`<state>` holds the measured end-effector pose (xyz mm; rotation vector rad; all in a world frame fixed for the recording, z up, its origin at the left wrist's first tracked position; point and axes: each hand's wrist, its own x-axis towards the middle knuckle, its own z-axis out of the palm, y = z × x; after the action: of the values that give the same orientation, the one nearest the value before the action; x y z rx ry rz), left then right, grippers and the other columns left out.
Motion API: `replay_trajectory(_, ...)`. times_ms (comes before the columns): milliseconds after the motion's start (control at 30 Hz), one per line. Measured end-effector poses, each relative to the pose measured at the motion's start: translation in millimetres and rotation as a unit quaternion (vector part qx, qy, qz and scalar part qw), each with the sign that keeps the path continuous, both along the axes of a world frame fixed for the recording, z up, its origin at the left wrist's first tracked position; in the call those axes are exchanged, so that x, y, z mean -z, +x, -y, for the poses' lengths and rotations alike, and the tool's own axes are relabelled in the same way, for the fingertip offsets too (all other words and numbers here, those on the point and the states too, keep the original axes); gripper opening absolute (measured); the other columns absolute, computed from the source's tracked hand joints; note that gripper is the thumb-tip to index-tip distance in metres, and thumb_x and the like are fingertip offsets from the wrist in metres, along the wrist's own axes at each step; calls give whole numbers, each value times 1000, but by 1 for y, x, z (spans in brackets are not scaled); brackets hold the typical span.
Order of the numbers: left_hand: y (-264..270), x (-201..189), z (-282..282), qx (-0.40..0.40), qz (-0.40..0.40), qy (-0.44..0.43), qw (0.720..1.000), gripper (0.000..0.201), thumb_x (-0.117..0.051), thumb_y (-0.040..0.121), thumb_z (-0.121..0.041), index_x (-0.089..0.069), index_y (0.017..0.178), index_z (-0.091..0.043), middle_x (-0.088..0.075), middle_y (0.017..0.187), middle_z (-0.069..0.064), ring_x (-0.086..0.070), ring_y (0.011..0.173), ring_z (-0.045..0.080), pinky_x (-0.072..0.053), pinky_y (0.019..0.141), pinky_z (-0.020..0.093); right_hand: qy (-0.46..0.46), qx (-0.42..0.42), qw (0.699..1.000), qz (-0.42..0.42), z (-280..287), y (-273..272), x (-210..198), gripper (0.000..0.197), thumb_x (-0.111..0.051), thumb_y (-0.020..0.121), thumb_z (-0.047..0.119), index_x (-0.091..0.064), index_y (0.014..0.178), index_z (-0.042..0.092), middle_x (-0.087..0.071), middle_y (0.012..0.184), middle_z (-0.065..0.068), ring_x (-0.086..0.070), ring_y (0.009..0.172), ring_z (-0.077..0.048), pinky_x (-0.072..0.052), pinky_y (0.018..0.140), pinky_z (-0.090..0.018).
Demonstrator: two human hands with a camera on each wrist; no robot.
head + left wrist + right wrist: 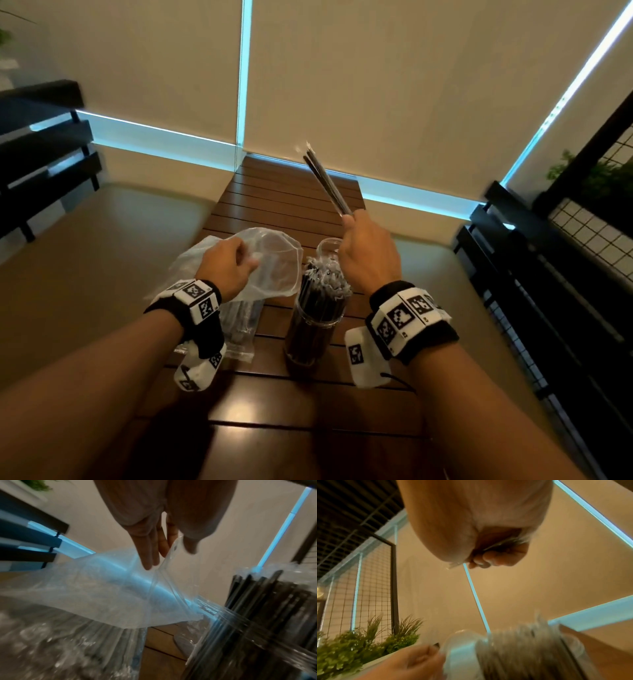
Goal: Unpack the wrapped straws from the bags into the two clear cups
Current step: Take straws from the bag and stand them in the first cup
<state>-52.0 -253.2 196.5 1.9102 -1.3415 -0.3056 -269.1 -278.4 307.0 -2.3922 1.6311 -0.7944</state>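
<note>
My right hand (366, 250) is raised above the table and grips a few black wrapped straws (325, 181) by their lower ends; they slant up and to the left. In the right wrist view the fingers (496, 555) are curled tight around them. My left hand (229, 262) pinches the edge of a limp clear plastic bag (274, 260) between thumb and fingers (150, 550); the bag (120, 591) looks empty. A clear cup (315, 318) packed with black straws stands between my wrists. A second clear cup (327, 246) stands behind it, partly hidden by my right hand.
Another clear bag with straws in it (239, 325) lies flat on the brown slatted table (291, 195) under my left wrist. Dark slatted furniture stands on both sides, and a wire-grid rack with plants (603, 178) stands to the right. Blinds hang close behind the table.
</note>
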Motion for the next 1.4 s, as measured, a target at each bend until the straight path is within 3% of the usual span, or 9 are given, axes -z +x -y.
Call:
replay_trajectory(200,-31,-67,-11,100,-74,-119,985,47,-45,87,-65,-56,106,-23,-60,101,-4,-58,83,10,-45,72,26,-69,-108,991,32,4,33,47,28,-27,105,37,-41,84,24,-49,74,8,-47,64,-19,-42,74,-44)
replay_trajectory(367,-42,-119,-19,142,-248,-153,946,12,-57,96,-23,-60,101,-12,-68,85,5,-58,58,9,-51,54,27,-76,-171,982,33,2,46,51,30,-25,102,39,-47,91,21,-57,80,3,-52,71,-23,-43,75,-48)
replay_trajectory(500,-48,-123,-20,154,-165,-124,966,6,-56,96,-18,-59,94,-13,-68,80,4,-62,56,10,-54,56,23,-86,-169,981,-46,7,29,51,28,-42,95,53,-51,103,27,-54,99,7,-46,91,-17,-40,84,-42)
replay_trajectory(600,-59,-114,-18,175,-132,-87,972,6,-57,95,-17,-58,90,-18,-69,80,4,-66,60,11,-56,59,24,-29,-120,989,-81,15,6,65,68,-53,73,77,-44,124,33,-48,124,5,-43,114,-19,-38,94,-43)
replay_trajectory(700,-74,-104,-12,191,-160,-83,965,7,-57,95,-15,-58,88,-17,-70,82,7,-69,63,16,-58,62,29,44,-104,992,-60,15,-11,86,90,-64,65,78,-34,136,32,-39,139,-1,-37,127,-25,-39,101,-51)
replay_trajectory(867,-99,-66,-2,212,-148,-47,965,1,-60,93,-15,-61,93,-15,-71,78,5,-71,65,14,-59,64,29,74,-136,987,47,18,-12,106,75,-72,66,57,-42,128,28,-46,125,5,-41,118,-16,-44,98,-36)
replay_trajectory(1000,-103,-36,1,187,-100,-10,977,5,-65,90,-21,-64,95,-20,-70,84,-2,-67,66,6,-56,66,23,47,-144,988,22,23,-12,114,57,-62,74,36,-48,127,21,-47,124,2,-43,113,-20,-41,98,-35)
replay_trajectory(1200,-95,-65,6,193,128,-115,966,77,-75,81,-27,-32,144,-32,-54,128,-4,-61,83,4,-54,78,26,34,-117,992,43,26,-16,126,52,-70,80,33,-45,125,23,-43,121,2,-44,111,-20,-47,94,-37)
replay_trajectory(1400,-103,-62,6,256,202,-87,941,40,-55,96,-21,-52,136,-22,-52,141,1,-52,127,18,-40,108,36,53,-120,989,72,27,-17,127,66,-73,79,37,-39,134,22,-40,126,2,-44,115,-19,-51,92,-37)
